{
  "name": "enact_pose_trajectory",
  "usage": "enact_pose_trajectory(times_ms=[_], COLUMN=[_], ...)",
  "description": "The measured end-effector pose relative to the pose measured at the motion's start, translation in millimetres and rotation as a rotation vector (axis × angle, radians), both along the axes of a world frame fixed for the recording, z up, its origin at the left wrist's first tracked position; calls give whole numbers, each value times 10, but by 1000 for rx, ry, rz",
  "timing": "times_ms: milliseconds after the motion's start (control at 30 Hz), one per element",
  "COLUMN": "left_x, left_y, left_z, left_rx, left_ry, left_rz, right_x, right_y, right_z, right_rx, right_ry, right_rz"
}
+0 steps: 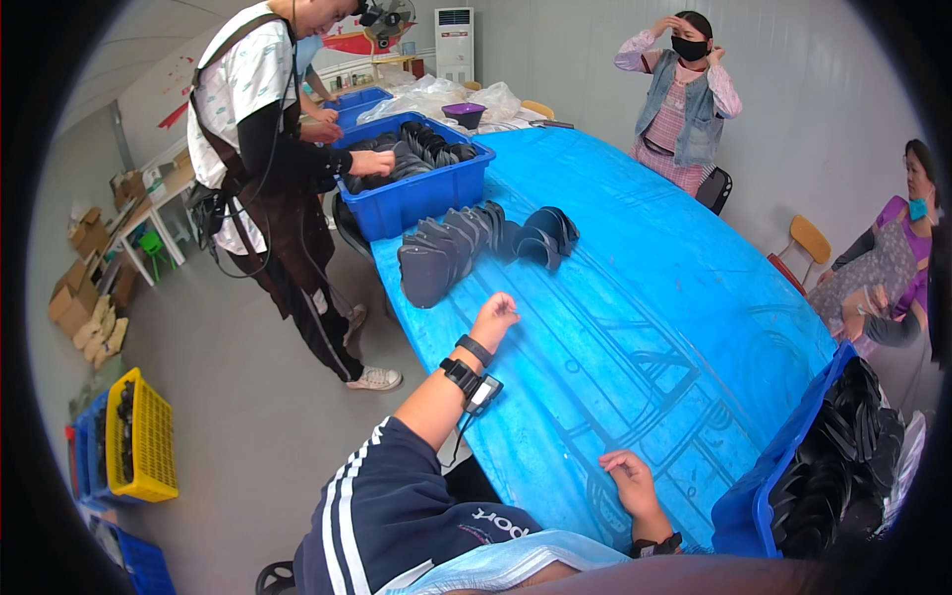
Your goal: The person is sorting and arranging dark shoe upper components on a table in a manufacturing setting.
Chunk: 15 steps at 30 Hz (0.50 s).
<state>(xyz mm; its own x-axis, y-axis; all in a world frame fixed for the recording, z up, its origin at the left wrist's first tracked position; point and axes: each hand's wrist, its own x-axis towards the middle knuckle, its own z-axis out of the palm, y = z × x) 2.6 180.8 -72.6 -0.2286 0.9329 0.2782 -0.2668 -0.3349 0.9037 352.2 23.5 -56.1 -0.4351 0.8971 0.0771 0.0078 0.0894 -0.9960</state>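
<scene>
My left hand (495, 317) hovers over the blue table cover (645, 327), fingers loosely curled and holding nothing, a short way in front of a row of dark curved pieces (466, 248) lying on the table. My right hand (629, 478) rests on the cover near the table's front edge, fingers loosely bent, nothing in it. It lies just left of a blue crate (759, 501) packed with dark pieces.
A standing person reaches into a blue bin (421, 193) of dark pieces at the table's far left end. Another person stands at the far side, a third sits at the right. A yellow crate (144, 436) and cardboard boxes (84, 288) stand on the floor at left.
</scene>
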Motion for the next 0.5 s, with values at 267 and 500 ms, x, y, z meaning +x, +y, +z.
enact_pose_trajectory(times_ms=[267,500], left_x=[2,4], left_y=[4,-7], left_z=[8,18], left_rx=[-3,-6], left_ry=[0,6], left_rz=[2,-8], right_x=[9,0], right_y=[11,-2], right_z=[-17,10], right_rx=[6,1], right_ry=[4,-8], right_rz=[12,-3])
